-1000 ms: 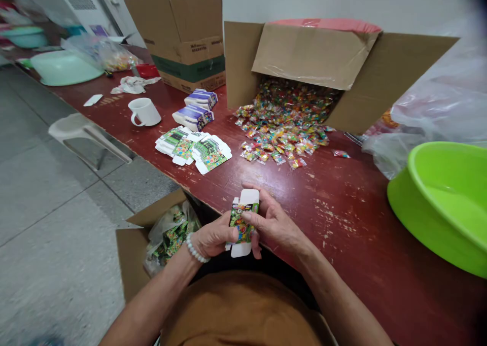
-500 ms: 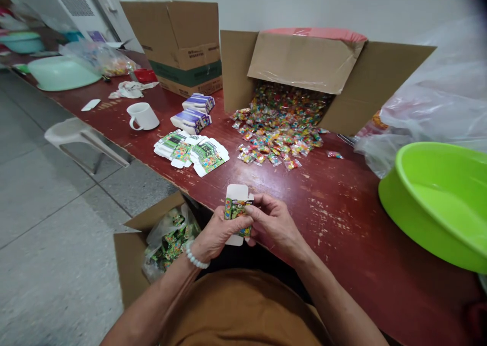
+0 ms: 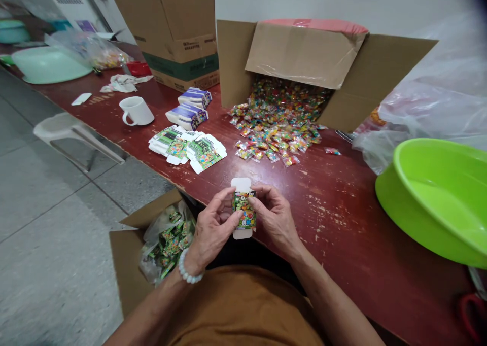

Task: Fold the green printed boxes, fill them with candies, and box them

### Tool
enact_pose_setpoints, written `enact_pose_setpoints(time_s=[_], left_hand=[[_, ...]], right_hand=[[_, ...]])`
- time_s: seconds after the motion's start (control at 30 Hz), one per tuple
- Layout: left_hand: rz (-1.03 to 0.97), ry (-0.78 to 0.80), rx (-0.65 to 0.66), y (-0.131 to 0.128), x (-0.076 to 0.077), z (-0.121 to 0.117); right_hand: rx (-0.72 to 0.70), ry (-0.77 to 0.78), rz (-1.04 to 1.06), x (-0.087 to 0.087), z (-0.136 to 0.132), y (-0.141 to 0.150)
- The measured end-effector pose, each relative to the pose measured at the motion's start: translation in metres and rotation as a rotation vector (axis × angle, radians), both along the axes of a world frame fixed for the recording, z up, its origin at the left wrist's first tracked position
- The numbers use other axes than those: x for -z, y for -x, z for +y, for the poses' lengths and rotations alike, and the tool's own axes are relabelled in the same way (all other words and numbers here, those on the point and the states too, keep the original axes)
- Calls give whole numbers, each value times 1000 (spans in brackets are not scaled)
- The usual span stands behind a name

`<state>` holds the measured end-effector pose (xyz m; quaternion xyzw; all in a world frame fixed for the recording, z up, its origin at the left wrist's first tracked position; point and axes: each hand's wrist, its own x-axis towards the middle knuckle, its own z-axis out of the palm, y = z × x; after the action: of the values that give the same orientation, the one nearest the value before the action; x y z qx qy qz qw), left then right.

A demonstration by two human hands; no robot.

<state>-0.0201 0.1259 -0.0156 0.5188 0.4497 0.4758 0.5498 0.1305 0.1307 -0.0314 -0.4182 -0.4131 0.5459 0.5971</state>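
Between both hands, over the table's front edge, I hold a small printed carton (image 3: 244, 209), green with white end flaps sticking out at top and bottom. My left hand (image 3: 215, 224) grips its left side, thumb on the printed face. On the other side, my right hand (image 3: 276, 219) pinches the right edge near the top. Beyond the hands lie flattened green cartons (image 3: 205, 152) in an overlapping pile. A heap of wrapped candies (image 3: 281, 133) spills from a cardboard box (image 3: 300, 54) lying on its side.
Left of the pile stand a white mug (image 3: 139, 112) and bundled purple cartons (image 3: 188, 116). A tall cardboard box (image 3: 171, 36) is behind them. At right sits a lime-green basin (image 3: 399, 204). Below the table edge, an open box (image 3: 129, 265) holds a bag of filled-looking green packets (image 3: 171, 244).
The carton has turned so its front faces me more squarely. My left hand's fingers have moved up along its left side. The view has shifted slightly.
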Motion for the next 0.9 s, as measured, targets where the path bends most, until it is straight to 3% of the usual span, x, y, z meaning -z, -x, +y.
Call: enact_pose_setpoints(time_s=[0.17, 0.3, 0.4, 0.5, 0.6, 0.7, 0.8, 0.9], left_hand=[[-39, 141, 133, 4, -1, 10], [-60, 208, 200, 4, -2, 14], [-61, 205, 237, 4, -1, 15], [-132, 229, 230, 4, 1, 15], [-262, 332, 149, 3, 2, 13], [-363, 489, 216, -1, 2, 11], [-408, 610, 308, -6, 4, 11], [-394, 670, 277, -10, 8, 13]], right_hand=[[-90, 134, -109, 6, 3, -13], [-147, 214, 5, 9, 10, -21], [-165, 174, 13, 4, 15, -25], [-213, 66, -196, -2, 17, -28], [-93, -130, -421, -2, 15, -28], [21, -250, -488, 1, 13, -25], [-41, -241, -510, 5, 11, -24], [-147, -132, -507, 6, 12, -26]])
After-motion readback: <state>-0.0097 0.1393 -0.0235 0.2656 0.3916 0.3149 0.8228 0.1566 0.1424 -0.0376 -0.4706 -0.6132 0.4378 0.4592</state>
